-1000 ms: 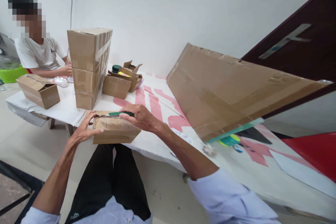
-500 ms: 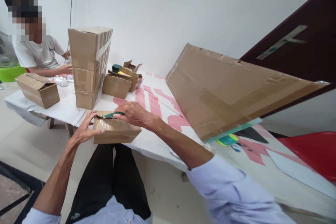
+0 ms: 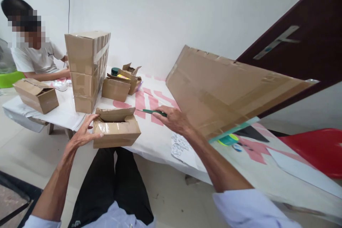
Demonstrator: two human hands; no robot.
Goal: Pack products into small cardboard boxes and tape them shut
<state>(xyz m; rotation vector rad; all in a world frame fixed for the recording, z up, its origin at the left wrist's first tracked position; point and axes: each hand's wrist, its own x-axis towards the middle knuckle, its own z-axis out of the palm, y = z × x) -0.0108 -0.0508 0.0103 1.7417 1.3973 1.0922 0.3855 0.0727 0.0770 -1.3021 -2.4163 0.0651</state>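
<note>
A small brown cardboard box (image 3: pixel 119 139) sits at the table's near edge, its back flap standing up and a dark gap showing along the top. At its left end my left hand (image 3: pixel 86 131) grips it, thumb on the front and fingers at the back corner. My right hand (image 3: pixel 172 118) is closed around a green utility knife (image 3: pixel 152 111), held to the right of the box over the tablecloth. The knife's thin tip points left towards the raised flap, apart from it. What lies inside the box is hidden.
Stacked cartons (image 3: pixel 82 74) stand behind the box, with opened small boxes (image 3: pixel 115 89) beside them. Another carton (image 3: pixel 40 96) is at left, near a seated person (image 3: pixel 40 57). A large cardboard sheet (image 3: pixel 221 89) leans at right; a tape roll (image 3: pixel 228 139) lies below it.
My right hand has moved right with the knife, away from the box top. The back flap now stands raised and the top gapes. My left hand stays on the box.
</note>
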